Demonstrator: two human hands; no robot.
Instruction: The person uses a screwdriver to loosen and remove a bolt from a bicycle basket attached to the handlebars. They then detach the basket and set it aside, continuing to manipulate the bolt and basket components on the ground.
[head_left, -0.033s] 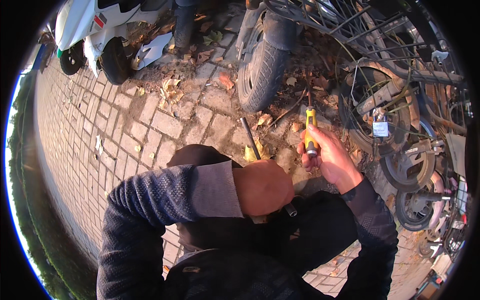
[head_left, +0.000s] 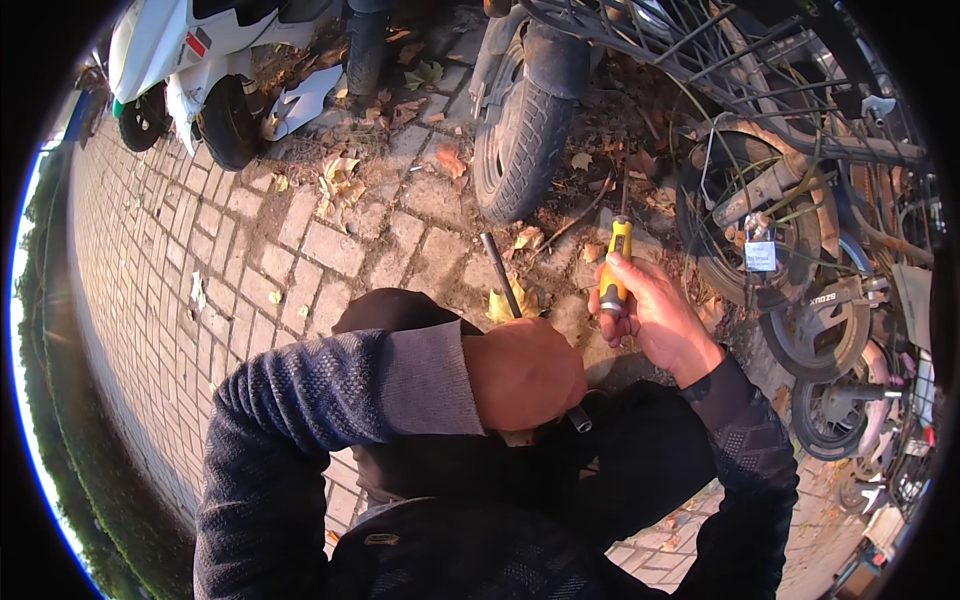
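Note:
A yellow-and-black screwdriver (head_left: 620,242) is gripped by its handle in my right hand (head_left: 655,315). Its thin shaft points away from me, over the dirt and leaves between a tyre and a fallen bike wheel. My left hand (head_left: 528,375) is wrapped round a dark metal rod (head_left: 497,262), held at a slant above my knees. The rod's upper end sticks out past my knuckles, and a hollow, socket-like end shows below the hand. My left fingers are mostly hidden behind the back of the hand.
Ahead stands a dusty scooter tyre (head_left: 522,150). To the right, a wheel (head_left: 745,225) with a small white tag and a dark metal basket (head_left: 740,60) crowd close. A white scooter (head_left: 200,50) and a broken white panel (head_left: 303,102) are far left. Dry leaves (head_left: 340,185) litter the paving.
The screwdriver has tilted slightly in my right hand, its handle end swinging a little to the left. My left hand and the rod look almost the same.

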